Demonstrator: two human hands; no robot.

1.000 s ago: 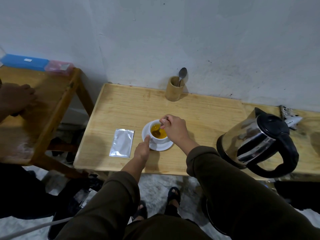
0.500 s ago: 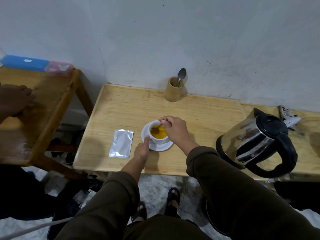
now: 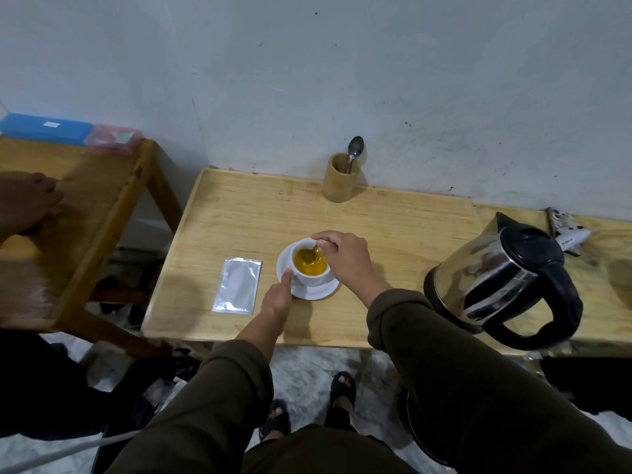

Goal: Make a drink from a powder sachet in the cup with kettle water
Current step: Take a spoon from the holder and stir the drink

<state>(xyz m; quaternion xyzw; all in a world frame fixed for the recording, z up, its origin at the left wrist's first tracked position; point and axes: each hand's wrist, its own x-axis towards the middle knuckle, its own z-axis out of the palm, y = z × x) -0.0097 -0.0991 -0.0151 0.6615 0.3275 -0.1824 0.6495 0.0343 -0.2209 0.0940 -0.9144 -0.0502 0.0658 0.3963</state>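
Round goes the small metal spoon [image 3: 313, 251] since a moment ago, my right hand [image 3: 345, 260] pinching its handle, my left hand [image 3: 278, 299] steadying the white cup of orange drink [image 3: 309, 263] on its white saucer [image 3: 316, 294] mid-table, so I stir slow, scraping the bottom.

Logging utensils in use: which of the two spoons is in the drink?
The spoon held by the right hand, bowl dipped in the cup; the other spoon stands in the wooden holder.
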